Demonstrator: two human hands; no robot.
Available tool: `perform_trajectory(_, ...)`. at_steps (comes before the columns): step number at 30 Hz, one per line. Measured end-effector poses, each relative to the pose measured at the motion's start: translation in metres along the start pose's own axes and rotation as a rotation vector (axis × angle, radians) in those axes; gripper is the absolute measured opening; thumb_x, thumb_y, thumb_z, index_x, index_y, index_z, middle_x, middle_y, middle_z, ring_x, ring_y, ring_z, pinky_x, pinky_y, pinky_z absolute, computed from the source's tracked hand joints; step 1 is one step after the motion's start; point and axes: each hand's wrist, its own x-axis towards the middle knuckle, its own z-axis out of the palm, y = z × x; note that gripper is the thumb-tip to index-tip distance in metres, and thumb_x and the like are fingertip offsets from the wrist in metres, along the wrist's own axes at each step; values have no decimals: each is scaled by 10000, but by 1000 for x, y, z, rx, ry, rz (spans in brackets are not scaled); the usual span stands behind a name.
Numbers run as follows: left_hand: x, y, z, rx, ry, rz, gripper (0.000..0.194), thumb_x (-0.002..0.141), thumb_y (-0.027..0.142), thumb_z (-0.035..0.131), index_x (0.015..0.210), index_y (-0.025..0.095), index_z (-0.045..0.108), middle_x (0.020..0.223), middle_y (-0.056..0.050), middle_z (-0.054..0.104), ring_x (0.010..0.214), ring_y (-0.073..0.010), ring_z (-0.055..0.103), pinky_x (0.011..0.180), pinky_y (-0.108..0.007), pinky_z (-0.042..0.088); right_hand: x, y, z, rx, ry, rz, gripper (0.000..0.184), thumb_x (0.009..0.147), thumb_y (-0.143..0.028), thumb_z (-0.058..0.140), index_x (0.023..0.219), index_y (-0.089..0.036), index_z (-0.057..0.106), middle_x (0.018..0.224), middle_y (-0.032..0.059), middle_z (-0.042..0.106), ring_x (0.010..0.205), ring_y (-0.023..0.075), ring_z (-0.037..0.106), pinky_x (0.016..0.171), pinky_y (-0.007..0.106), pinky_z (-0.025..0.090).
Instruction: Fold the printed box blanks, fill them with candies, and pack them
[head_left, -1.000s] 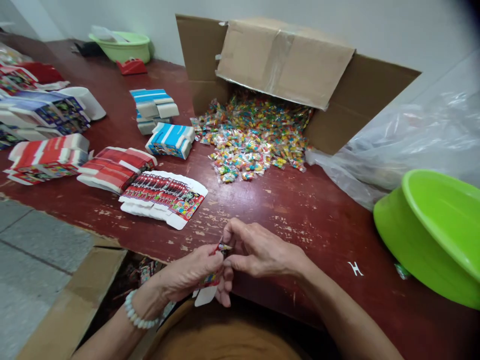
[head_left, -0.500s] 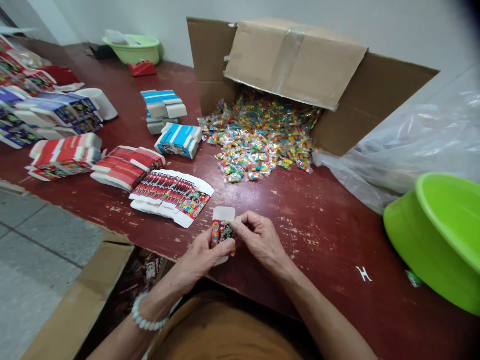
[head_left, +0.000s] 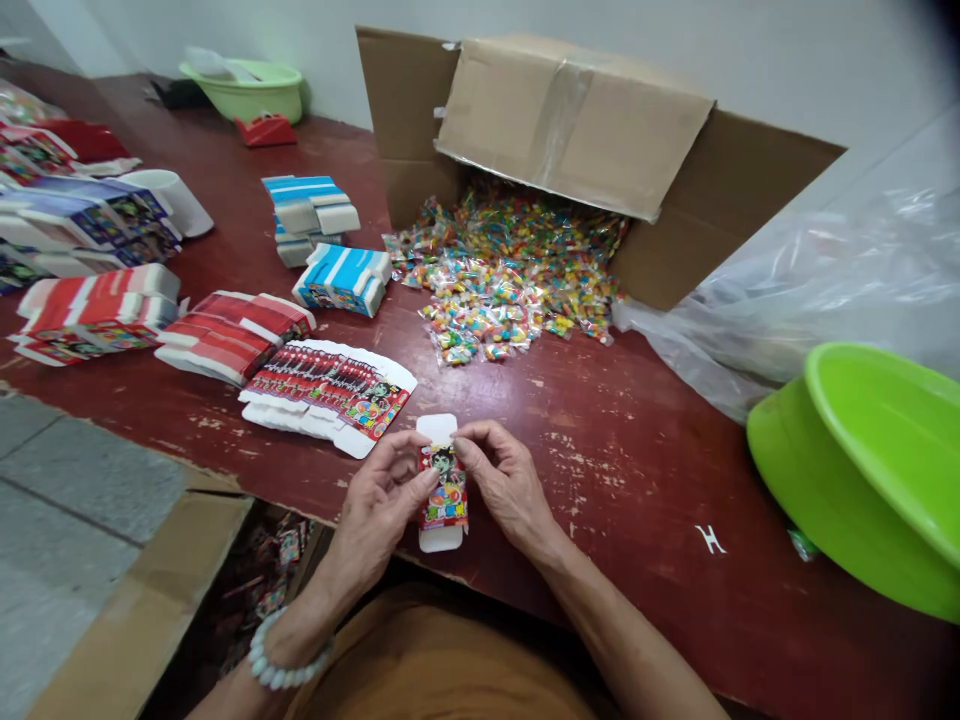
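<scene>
Between my hands, near the table's front edge, is a small printed red candy box (head_left: 444, 485) with white flaps at its top and bottom ends. My left hand (head_left: 386, 490) grips its left side, thumb across the printed front. With thumb and fingers, my right hand (head_left: 501, 480) pinches the upper right edge by the top flap. Just beyond lies a fanned row of flat red cartons (head_left: 330, 390). Further back, candies in clear wrappers (head_left: 495, 290) spill from a cardboard box (head_left: 570, 130) lying on its side.
Bundles of red cartons (head_left: 232, 335), blue cartons (head_left: 343, 278) and purple cartons (head_left: 97, 215) stand at the left. A green basin (head_left: 840, 480) and clear plastic sheeting (head_left: 825, 290) are at the right. Below the front edge sits an open carton (head_left: 172, 570) holding small printed packs.
The candy box has come upright with its printed front showing and both end flaps out. My right hand has shifted to its upper right edge. The camera view has swung slightly.
</scene>
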Motion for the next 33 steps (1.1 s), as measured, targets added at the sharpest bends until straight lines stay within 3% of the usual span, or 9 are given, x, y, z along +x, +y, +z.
perform_trajectory(4, 3, -1, -3, -18, -42, -69, 261, 849, 381, 741, 998, 231, 589, 833, 16, 716, 707, -129, 643, 619, -217, 553, 11, -7, -12, 91, -104, 198, 279, 720, -396, 807, 737, -160, 659, 686, -18, 639, 621, 103, 539, 645, 248, 442)
perform_trajectory(8, 3, -4, -3, 40, -47, -30, 251, 854, 402, 735, 967, 211, 618, 858, 16, 707, 742, -114, 638, 647, -191, 537, 18, -12, -17, 199, -149, 277, 394, 600, -323, 893, 898, -179, 679, 725, -34, 665, 639, 107, 588, 668, 250, 469)
perform_trajectory(11, 4, -4, -2, 8, -4, -15, 316, 797, 388, 795, 961, 207, 594, 852, 26, 701, 737, -111, 652, 645, -187, 535, 16, -12, -17, 64, -200, 160, 252, 711, -344, 820, 855, -173, 704, 750, -6, 683, 667, 119, 595, 684, 264, 469)
perform_trajectory(14, 3, 0, 1, -111, 68, -86, 538, 718, 358, 864, 1105, 253, 506, 839, 40, 717, 701, -134, 685, 631, -223, 558, 11, -8, -16, -38, -144, -5, 169, 786, -337, 755, 782, -179, 695, 764, 7, 677, 689, 131, 586, 674, 268, 460)
perform_trajectory(17, 0, 5, 5, -194, -49, -299, 576, 750, 470, 816, 1174, 221, 516, 853, -22, 740, 670, -189, 720, 589, -277, 577, 6, -5, -17, -107, -111, -122, 124, 839, -317, 704, 811, -196, 694, 804, 12, 666, 705, 140, 596, 658, 269, 462)
perform_trajectory(19, -2, 7, 7, -230, -144, -432, 526, 779, 579, 744, 1056, 156, 597, 813, -71, 738, 611, -211, 719, 552, -298, 576, 3, -6, -18, -240, -129, -197, 131, 869, -322, 680, 828, -200, 709, 812, 19, 666, 720, 144, 602, 663, 271, 464)
perform_trajectory(21, -3, 6, 9, -255, -143, -497, 523, 788, 630, 703, 941, 135, 630, 760, -79, 727, 542, -200, 692, 531, -315, 576, 2, -8, -19, -355, -155, -219, 192, 908, -349, 640, 818, -198, 717, 790, 23, 669, 734, 148, 608, 687, 278, 470)
perform_trajectory(26, 0, 0, 11, -217, -70, -474, 537, 849, 678, 585, 902, 148, 653, 751, -61, 723, 482, -159, 637, 489, -302, 557, 7, -15, -17, -360, -173, -51, 194, 882, -363, 669, 857, -178, 725, 800, 26, 708, 631, 124, 618, 609, 258, 480)
perform_trajectory(33, 2, 1, 9, -66, -76, -362, 675, 807, 779, 530, 857, 124, 688, 687, -70, 713, 492, -142, 625, 490, -245, 526, 17, -21, -16, -185, -221, 132, 190, 814, -338, 692, 819, -149, 703, 695, -6, 688, 557, 96, 586, 545, 222, 464)
